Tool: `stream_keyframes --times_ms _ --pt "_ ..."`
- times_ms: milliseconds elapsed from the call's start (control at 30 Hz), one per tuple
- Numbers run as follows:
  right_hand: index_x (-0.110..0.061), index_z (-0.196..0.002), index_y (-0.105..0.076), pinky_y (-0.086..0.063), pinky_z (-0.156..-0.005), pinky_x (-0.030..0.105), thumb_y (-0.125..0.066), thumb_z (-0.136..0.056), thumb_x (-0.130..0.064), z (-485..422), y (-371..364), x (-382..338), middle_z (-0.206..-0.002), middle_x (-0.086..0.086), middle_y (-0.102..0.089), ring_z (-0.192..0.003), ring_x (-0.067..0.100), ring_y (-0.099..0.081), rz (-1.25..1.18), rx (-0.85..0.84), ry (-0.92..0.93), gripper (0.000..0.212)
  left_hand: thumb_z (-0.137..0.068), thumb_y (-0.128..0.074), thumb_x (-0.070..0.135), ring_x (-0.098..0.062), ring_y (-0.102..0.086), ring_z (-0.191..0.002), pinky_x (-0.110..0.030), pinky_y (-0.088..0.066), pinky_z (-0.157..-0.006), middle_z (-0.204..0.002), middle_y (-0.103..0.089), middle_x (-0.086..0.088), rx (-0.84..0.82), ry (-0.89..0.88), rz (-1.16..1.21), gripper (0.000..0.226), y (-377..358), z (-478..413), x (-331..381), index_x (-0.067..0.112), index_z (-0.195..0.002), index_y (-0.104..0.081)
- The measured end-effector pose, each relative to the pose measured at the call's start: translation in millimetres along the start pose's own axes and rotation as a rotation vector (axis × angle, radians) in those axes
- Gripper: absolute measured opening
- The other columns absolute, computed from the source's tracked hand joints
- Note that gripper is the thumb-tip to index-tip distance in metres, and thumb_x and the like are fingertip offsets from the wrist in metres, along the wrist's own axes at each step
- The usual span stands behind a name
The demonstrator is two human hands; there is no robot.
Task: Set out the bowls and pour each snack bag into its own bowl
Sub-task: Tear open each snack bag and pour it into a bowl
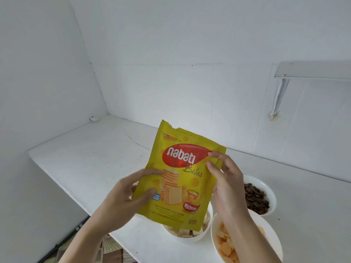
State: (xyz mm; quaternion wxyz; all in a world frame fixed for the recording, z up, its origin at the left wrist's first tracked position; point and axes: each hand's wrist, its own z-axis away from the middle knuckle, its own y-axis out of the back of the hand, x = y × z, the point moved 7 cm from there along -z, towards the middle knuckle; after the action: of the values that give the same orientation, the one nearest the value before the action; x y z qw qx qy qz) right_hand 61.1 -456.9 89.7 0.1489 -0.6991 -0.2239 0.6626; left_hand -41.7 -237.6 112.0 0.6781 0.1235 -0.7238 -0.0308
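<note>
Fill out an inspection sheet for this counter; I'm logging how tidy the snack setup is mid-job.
Surface: white counter, faintly marked, bears three bowls.
Job's things: yellow snack bag, top torn open, held upright, its bottom hiding part of a bowl of pale wafer pieces; bowl of orange pieces to its right; bowl of dark seeds behind that.
Clutter: small white object in the far corner, too small to tell.
Hands: left hand grips the bag's left edge; right hand pinches its right edge.
Cables: nothing seen.
Surroundings: white walls; metal shelf on a bracket at right; patterned floor below.
</note>
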Motion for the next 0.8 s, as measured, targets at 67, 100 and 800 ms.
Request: stream_keyframes --times_ms 67,100,800 --pt "-0.013 -0.101 -0.07 -0.06 -0.075 0.043 -0.061 -0.095 0.001 1 -29 8 -0.104 0.005 -0.075 -0.094 0.025 -0.073 0.053 -0.056 -0.007 0.018 -0.099 -0.061 0.009 -0.019 -0.072 -0.111 -0.037 -0.065 -0.077 -0.124 -0.072 0.011 -0.029 -0.035 -0.043 0.042 14 9 6 0.035 -0.131 -0.063" --pt "-0.013 -0.1 -0.07 -0.06 -0.071 0.039 -0.061 -0.095 0.002 2 -43 11 -0.103 0.006 -0.075 -0.09 0.023 -0.074 0.073 -0.09 -0.01 0.018 -0.1 -0.06 0.01 -0.017 -0.071 -0.114 -0.036 -0.064 -0.079 -0.126 -0.069 0.016 -0.01 -0.065 -0.074 0.045 21 12 9 0.041 -0.133 -0.059" --pt "-0.018 -0.102 -0.068 -0.06 -0.066 0.031 -0.064 -0.089 0.01 106 -345 197 -0.084 -0.001 -0.072 -0.08 0.012 -0.071 0.318 -0.62 -0.044 0.032 -0.101 -0.06 0.005 -0.025 -0.076 -0.095 -0.035 -0.063 -0.069 -0.109 -0.075 -0.01 0.905 -0.026 0.108 0.015 312 183 -73 0.014 -0.111 -0.066"
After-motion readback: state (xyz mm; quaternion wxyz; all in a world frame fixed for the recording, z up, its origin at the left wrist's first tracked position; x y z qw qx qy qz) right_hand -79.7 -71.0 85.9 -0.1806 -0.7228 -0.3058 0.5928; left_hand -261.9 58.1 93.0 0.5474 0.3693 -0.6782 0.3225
